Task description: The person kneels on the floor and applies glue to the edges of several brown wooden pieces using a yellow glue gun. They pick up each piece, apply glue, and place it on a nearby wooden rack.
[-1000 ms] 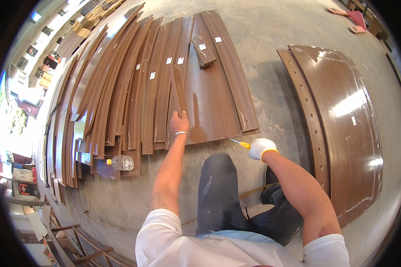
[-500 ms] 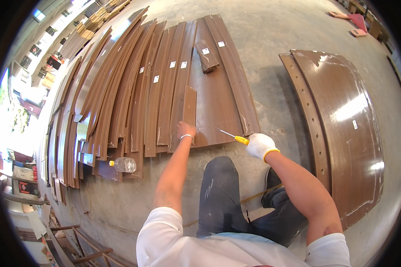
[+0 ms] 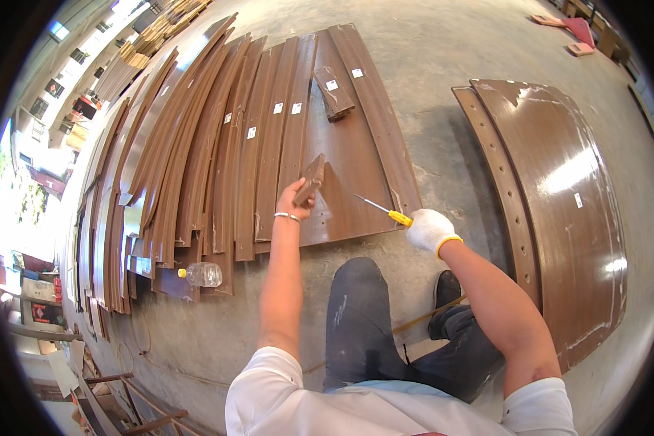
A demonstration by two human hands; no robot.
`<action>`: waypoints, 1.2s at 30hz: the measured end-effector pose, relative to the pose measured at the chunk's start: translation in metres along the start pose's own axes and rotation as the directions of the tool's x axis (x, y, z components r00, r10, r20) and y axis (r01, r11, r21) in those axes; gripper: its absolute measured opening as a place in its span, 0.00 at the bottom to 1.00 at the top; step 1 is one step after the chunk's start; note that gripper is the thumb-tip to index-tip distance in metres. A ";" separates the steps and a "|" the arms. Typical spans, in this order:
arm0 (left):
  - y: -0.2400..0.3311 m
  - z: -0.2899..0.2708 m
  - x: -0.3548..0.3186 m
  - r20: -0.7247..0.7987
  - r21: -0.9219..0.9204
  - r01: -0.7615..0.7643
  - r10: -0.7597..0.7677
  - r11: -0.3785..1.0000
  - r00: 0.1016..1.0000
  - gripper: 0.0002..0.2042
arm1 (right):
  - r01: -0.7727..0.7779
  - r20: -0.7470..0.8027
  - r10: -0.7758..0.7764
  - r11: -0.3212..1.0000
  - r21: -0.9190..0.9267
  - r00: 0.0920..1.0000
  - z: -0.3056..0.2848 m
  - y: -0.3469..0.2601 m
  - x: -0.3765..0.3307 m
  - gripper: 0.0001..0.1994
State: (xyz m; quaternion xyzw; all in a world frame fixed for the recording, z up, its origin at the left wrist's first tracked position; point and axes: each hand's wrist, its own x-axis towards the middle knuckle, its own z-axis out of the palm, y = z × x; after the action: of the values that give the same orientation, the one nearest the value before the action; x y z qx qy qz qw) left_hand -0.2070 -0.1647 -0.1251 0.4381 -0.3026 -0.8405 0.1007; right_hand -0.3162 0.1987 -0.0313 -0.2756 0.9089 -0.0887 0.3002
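My bare left hand (image 3: 298,201), with a white band at the wrist, is closed around a short brown wooden board (image 3: 313,176). The board is raised and tilted above a wide brown panel (image 3: 349,189) on the floor. In a white work glove, my right hand (image 3: 430,231) grips the yellow handle of a screwdriver (image 3: 386,212). Its metal shaft points left over the panel's near edge. Farther off on the wide panel lies another short brown board (image 3: 334,98) with a white label.
Many long brown boards (image 3: 218,145) lie side by side at left. A clear plastic bottle (image 3: 204,274) with a yellow cap rests on their near ends. To the right, a large glossy panel (image 3: 559,174) lies beside a strip with holes (image 3: 506,189).
My left hand has lifted the short board off the panels and turned it, so it now looks foreshortened. My right hand has shifted slightly to the right with the screwdriver.
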 end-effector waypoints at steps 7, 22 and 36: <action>0.034 0.028 -0.030 0.027 -0.045 -0.155 0.156 0.987 0.987 0.08 | -0.021 -0.003 0.021 1.000 0.007 1.000 -0.001 0.001 0.004 0.15; 0.015 -0.011 -0.004 0.117 0.143 -0.239 0.224 0.960 0.968 0.08 | -0.011 0.009 0.011 1.000 -0.015 1.000 0.002 0.001 0.006 0.15; -0.068 -0.046 0.006 0.109 0.813 -0.432 0.627 0.390 0.771 0.24 | -0.022 0.031 0.023 1.000 -0.003 0.999 0.004 -0.003 0.008 0.14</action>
State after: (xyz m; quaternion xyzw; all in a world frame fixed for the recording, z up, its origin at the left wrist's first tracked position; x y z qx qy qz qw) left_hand -0.1676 -0.1324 -0.1890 0.4018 -0.7577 -0.4786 0.1883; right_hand -0.3179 0.1923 -0.0376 -0.2671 0.9072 -0.0797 0.3150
